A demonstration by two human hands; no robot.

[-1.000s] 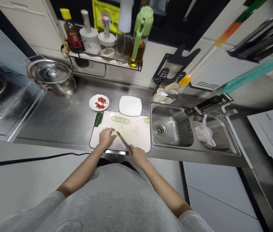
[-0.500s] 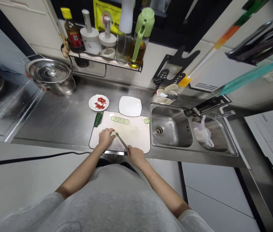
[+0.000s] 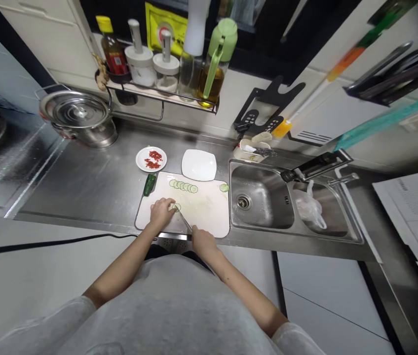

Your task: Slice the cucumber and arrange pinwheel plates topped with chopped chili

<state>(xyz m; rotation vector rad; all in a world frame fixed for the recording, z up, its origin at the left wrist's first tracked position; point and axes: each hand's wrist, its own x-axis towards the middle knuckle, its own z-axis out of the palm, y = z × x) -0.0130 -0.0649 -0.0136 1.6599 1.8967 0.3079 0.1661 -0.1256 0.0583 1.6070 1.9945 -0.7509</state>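
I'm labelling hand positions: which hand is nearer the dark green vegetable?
Left. The left hand is below and slightly right of the dark green vegetable in the picture; the right hand, holding the knife, is farther right and lower.

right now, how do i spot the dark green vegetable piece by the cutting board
On the steel counter, find the pale cutting board left of the sink. At its upper left edge, in front of the round plate of red bits, lies the vegetable piece. Elongated and dark green, it differs from the board's thin, pale slices.
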